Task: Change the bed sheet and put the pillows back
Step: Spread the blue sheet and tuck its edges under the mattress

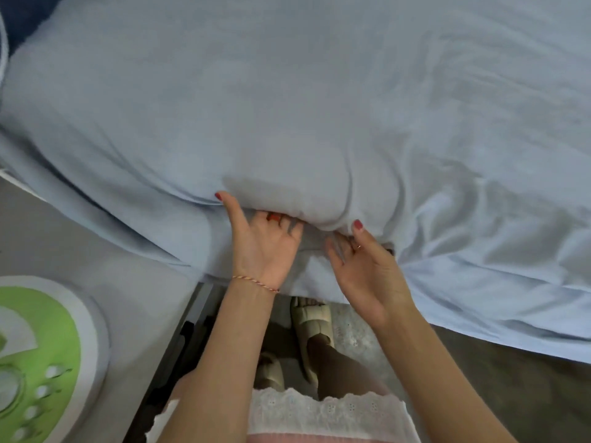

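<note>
Along the near edge of the bed, a pale blue sheet (319,107) is lying spread over the mattress, wrinkled toward the right and hanging down the side. Both hands are working at one bunched fold there. The left hand (262,244), palm up, is making its grip with the thumb on top of the fold and the curled fingers tucked beneath it. Just beside it, the right hand (364,266) is pinching the same fold, thumb above and fingers curled under. Below, the person's feet in cream slippers (315,324) are standing on the floor. At the lower left, a green-and-white round object (41,356) is sitting on a grey surface.
</note>
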